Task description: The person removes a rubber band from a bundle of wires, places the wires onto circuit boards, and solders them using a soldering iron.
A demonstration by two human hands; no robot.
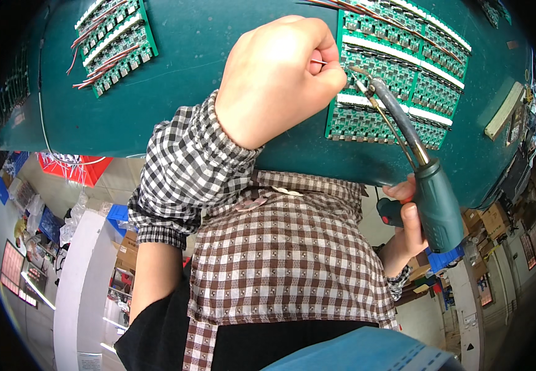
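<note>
My left hand [274, 74] is closed in a pinch on a thin wire [319, 62] at the left edge of a green circuit board panel [391, 77]. Most of that wire is hidden by the fingers. In my right hand [409, 232] is a soldering gun [439, 204] with a dark green handle, a bent metal barrel and a thin tube alongside. Its tip reaches over the panel's left part, just right of my left fingertips; contact with the board cannot be made out. Red, dark and white wires [397, 23] lie across the panel's top, near white strips.
Another green board panel [119, 46] with several wires lies at the left of the green work surface [187, 62]. A pale block [505, 111] sits at the right. Below the table's edge are a red bin [88, 172] and a grey partition [82, 278].
</note>
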